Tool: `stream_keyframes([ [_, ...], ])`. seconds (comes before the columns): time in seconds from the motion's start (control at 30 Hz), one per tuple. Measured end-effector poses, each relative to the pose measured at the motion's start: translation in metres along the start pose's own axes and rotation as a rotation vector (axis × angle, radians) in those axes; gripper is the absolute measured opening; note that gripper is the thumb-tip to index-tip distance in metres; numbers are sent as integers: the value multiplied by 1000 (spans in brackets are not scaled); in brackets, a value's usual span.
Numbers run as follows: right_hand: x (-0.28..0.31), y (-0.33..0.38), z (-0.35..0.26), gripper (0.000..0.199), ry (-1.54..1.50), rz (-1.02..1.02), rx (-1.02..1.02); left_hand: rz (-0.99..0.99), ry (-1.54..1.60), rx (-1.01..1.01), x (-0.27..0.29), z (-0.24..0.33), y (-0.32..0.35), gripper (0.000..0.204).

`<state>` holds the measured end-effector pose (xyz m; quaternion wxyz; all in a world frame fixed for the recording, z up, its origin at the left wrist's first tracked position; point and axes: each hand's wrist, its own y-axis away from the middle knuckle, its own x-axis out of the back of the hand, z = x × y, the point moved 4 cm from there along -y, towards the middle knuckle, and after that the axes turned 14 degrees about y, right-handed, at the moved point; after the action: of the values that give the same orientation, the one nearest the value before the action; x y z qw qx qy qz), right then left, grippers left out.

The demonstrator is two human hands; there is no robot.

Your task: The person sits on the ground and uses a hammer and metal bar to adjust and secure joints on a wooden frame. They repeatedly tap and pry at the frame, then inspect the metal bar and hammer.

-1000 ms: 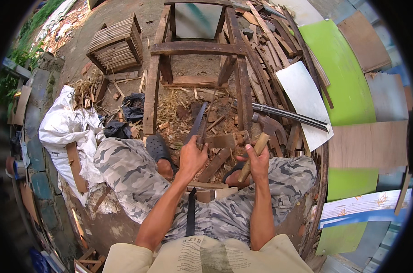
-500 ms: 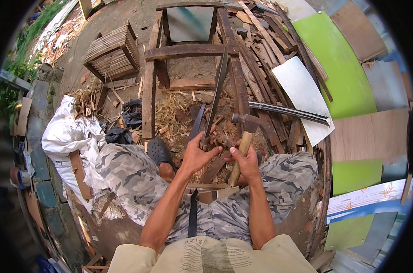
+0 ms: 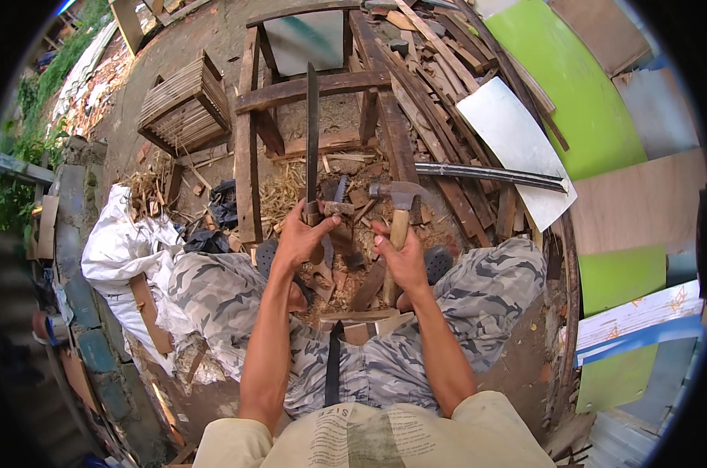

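My left hand (image 3: pixel 297 235) is closed around the base of a machete (image 3: pixel 313 140), whose long dark blade points away from me, nearly upright in the view. A small wood block (image 3: pixel 339 209) sits by its thumb; whether it is gripped cannot be made out. In my right hand (image 3: pixel 402 256) is a claw hammer (image 3: pixel 398 228), held by its wooden handle with the metal head at the far end. Between and below the hands lies a handsaw (image 3: pixel 323 269), partly hidden, among wood scraps and shavings.
Ahead stands a dark wooden frame (image 3: pixel 314 90), with a slatted crate (image 3: pixel 186 105) to its left. Wood strips (image 3: pixel 439 125) are piled at the right, near a white board (image 3: pixel 517 144) and green panels (image 3: pixel 576 86). A white sack (image 3: pixel 131 249) lies by my left knee.
My left hand has shifted left, bringing the machete from a slant to nearly upright. The hammer in my right hand has turned, so its head now shows squarely above the handle.
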<state>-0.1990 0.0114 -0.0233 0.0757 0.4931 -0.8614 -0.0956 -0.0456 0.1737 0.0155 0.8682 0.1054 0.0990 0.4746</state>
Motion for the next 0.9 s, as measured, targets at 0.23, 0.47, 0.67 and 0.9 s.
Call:
stream_keyframes([
  [0.23,-18,-7,-5,36,-61,-7,75,9,-50,-5,11,-5,0,39],
  [0.47,-18,-5,-9,42,-72,2,114,279,-111,-35,-29,0,28,48],
  [0.67,-22,-6,-14,49,55,-18,111,336,-152,-50,-46,-6,34,53],
  [0.9,-10,-28,0,65,172,68,231,125,-7,0,-35,-3,43,36],
])
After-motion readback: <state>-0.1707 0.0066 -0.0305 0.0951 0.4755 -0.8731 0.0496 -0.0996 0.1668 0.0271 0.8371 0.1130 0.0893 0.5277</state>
